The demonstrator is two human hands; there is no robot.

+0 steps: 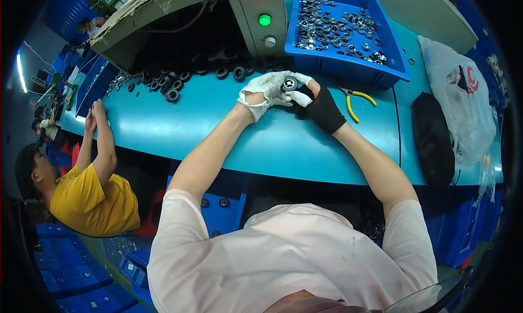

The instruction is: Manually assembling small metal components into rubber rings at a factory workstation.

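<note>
A small toy wheel [290,83], a black tyre around a silver spoked hub, is held between my two hands above the teal bench. My left hand [266,92], in a torn white glove, grips it from the left with bent fingers. From the right, my right hand [318,103] pinches the same wheel; it wears a black fingerless glove with white covers on the fingertips. Loose black tyres [173,89] lie scattered to the left of my hands. Just right of my right hand rest yellow-handled pliers [357,103].
Silver hubs fill a blue tray [348,66] at the back. A machine housing [253,24] with red and green lights stands behind the tyres. A plastic bag [463,111] and a black pouch [434,141] lie on the right. A person in yellow [95,198] sits at left.
</note>
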